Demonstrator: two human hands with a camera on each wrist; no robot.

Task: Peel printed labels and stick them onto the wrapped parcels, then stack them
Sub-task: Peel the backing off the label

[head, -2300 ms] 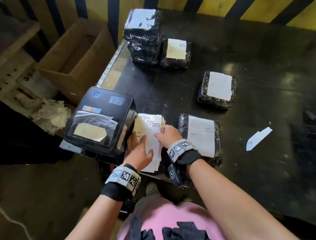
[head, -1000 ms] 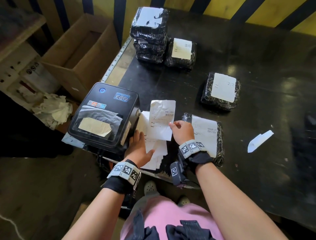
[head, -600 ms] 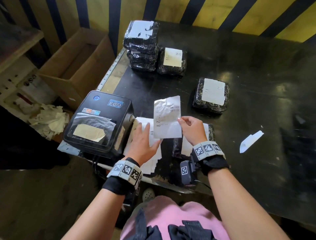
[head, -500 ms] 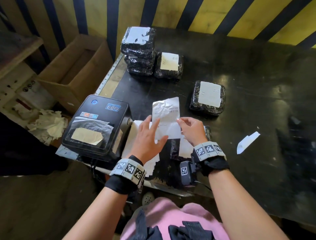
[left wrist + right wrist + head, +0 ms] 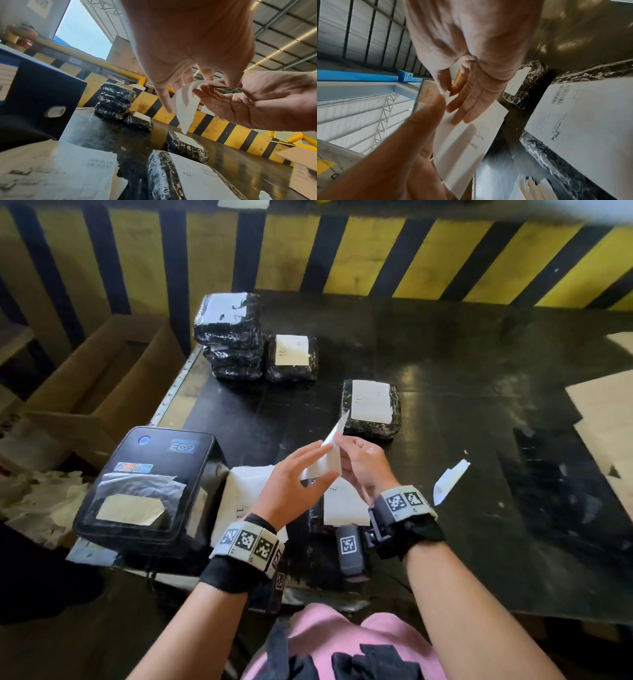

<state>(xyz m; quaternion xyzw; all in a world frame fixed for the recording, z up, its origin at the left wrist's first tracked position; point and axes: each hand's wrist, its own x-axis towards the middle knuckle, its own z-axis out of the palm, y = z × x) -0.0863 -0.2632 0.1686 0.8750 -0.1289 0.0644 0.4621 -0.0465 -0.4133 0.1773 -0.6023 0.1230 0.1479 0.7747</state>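
Observation:
A white printed label [image 5: 330, 448] hangs in the air above the table's front, seen nearly edge-on. My right hand [image 5: 346, 451] pinches its upper corner between thumb and forefinger [image 5: 448, 93]. My left hand [image 5: 318, 465] has the label [image 5: 185, 108] between thumb and fingers at the same corner. Below the hands lies a black wrapped parcel [image 5: 318, 518] with a label on top [image 5: 197, 180]. A pile of printed labels [image 5: 245, 491] lies left of it. Further back are a stack of parcels [image 5: 227, 337], a single labelled parcel [image 5: 291, 357] beside it, and another labelled parcel [image 5: 371, 409].
A black label printer [image 5: 144, 487] stands at the table's front left corner. A white scrap of paper [image 5: 450, 479] lies right of the hands. An open cardboard box [image 5: 102, 381] and crumpled paper [image 5: 37, 501] are off the left edge. Flat cardboard [image 5: 609, 412] lies at the right.
My right hand lifted one label off the pile. My left hand, which was pressing on the pile, came up to the label's corner. The label turned from flat-on to edge-on.

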